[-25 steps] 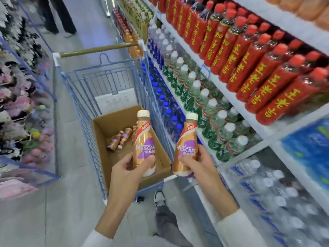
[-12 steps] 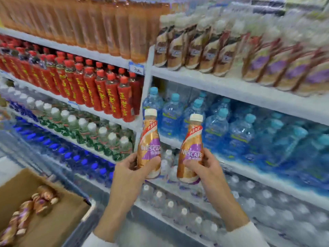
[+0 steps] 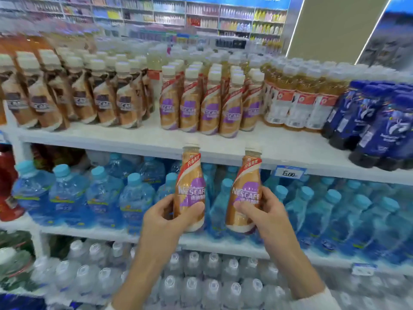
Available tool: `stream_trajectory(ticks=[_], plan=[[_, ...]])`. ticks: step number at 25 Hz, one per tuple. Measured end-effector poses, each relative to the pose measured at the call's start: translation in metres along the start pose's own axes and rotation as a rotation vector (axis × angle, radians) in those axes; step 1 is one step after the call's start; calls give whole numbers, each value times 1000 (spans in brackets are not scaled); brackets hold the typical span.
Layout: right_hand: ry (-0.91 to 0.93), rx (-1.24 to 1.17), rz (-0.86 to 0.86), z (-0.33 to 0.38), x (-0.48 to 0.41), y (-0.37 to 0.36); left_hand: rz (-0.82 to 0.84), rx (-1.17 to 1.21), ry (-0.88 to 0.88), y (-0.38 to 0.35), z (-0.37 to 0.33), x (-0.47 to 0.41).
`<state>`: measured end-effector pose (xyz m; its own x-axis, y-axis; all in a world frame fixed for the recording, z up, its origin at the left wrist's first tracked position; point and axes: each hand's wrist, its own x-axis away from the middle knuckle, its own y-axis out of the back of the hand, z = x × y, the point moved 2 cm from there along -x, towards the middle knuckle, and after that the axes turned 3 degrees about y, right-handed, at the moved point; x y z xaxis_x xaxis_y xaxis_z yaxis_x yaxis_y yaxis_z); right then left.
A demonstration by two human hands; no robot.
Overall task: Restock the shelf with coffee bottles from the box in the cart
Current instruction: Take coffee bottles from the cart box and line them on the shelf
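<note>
your left grip (image 3: 165,218) is wrapped round the lower half of a gold-and-purple plastic coffee bottle with a white cap (image 3: 190,186), thumb across the front of the label. it holds the bottle upright just left of the frame's centre. your right grip (image 3: 266,215) holds a second gold-and-purple coffee bottle (image 3: 245,191) the same way, just right of centre and leaning a little to the right. the two bottles are near each other but apart. both are in the air in front of the blue-capped water bottles (image 3: 67,198), their caps level with the front edge of the white top shelf (image 3: 134,139). on that shelf, in the upper middle of the frame, stands a block of matching purple-label coffee bottles (image 3: 210,108). left of the block are brown-label coffee bottles (image 3: 100,101); right of it are amber bottles with white labels (image 3: 297,104), then dark blue bottles (image 3: 380,121). a blue price tag (image 3: 289,173) sits on the shelf edge, just right of the second bottle's cap.
</note>
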<state>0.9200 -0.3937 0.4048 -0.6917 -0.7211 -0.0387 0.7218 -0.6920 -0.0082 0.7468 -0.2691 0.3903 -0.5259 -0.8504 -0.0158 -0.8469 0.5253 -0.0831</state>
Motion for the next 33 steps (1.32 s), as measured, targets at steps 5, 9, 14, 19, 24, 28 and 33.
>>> stream_trajectory(ticks=[5,9,14,19,24,28,33], plan=[[166,69,-129,50,-68,55,66,-25,-159,-81,-38,-63],[285,145,-171,80,-123,61,77,-198,-248,-110,-66,-126],[283,182,-120,66,-157,53,115,-351,-258,-111,-65,-168],[299,216,-97,52,-162,51,122,-350,-254,-109,-53,-175],[315,346,-218,50,-146,56,51,-317,-289,-107,-47,-167],[312,390,-210,52,-146,57,-38,-317,-299,-107,-47,-166],[295,366,-261,40,-146,52,-32,-366,-306,-101,-45,-165]])
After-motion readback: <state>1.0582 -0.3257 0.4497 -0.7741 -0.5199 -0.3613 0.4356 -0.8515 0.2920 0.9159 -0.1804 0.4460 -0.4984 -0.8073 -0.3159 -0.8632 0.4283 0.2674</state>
